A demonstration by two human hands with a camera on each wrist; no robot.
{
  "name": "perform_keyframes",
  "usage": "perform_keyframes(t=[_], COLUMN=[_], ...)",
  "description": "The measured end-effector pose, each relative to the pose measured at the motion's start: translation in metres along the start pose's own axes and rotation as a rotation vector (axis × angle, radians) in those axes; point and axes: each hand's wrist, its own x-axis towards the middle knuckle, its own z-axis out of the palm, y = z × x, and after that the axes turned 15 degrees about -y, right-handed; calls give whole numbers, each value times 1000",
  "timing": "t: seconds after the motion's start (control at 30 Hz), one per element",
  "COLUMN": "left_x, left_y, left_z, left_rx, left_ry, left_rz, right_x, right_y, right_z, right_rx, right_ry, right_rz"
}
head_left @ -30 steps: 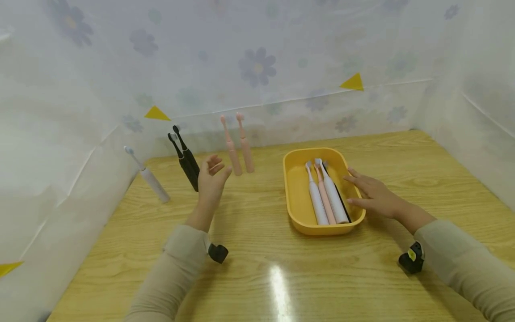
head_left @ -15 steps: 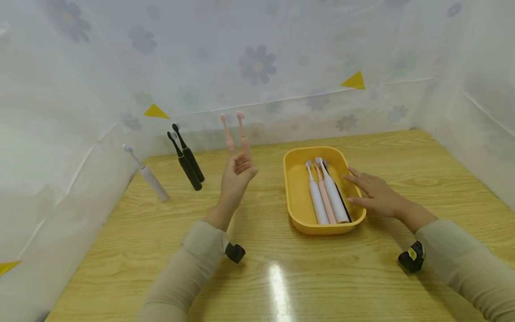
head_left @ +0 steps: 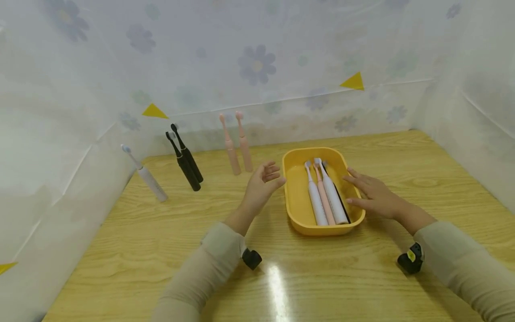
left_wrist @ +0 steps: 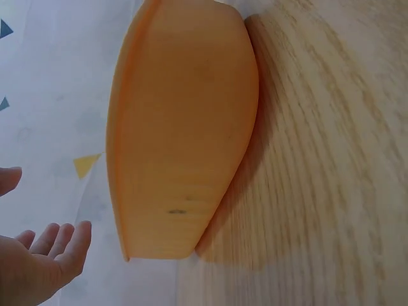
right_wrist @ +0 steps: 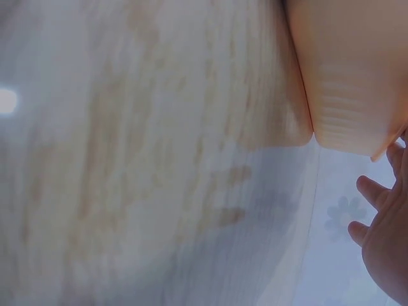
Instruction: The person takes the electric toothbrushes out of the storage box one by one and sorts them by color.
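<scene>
A yellow plastic bin holds two white electric toothbrushes, a pink electric toothbrush and a mostly hidden black one. My left hand is at the bin's left side, fingers loosely bent, with nothing in its grasp. In the left wrist view that hand shows palm up beside the bin's wall. At the opposite side, my right hand has its fingers spread, fingertips right at the rim. The right wrist view shows those fingers near the bin's outer wall.
Two pink electric toothbrushes stand upright towards the back of the wooden table. Left of them stand two black electric toothbrushes and a white one. A flowered white curtain surrounds the table's back and sides.
My left hand has moved right, from beside the black toothbrushes, past the pink ones, to the bin's left side. My right hand has stayed at the bin's right rim.
</scene>
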Motion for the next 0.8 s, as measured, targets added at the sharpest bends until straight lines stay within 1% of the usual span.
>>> perform_keyframes(t=[0.13, 0.3, 0.47, 0.6, 0.8], left_x=[2, 6, 11, 15, 24], left_y=[-4, -5, -5, -5, -6], left_z=[7, 15, 22, 28, 37], left_rx=[-25, -68, -89, -50, 14], left_ry=[-63, -123, -178, -198, -198], left_rz=[-8, -16, -56, -91, -145], right_x=[0, 1, 1, 1, 0], right_y=[1, 1, 0, 0, -1], right_z=[1, 1, 1, 1, 1], right_rx=[1, 9, 10, 16, 22], right_ry=[-4, -8, 15, 31, 8], right_rz=[5, 7, -7, -8, 0])
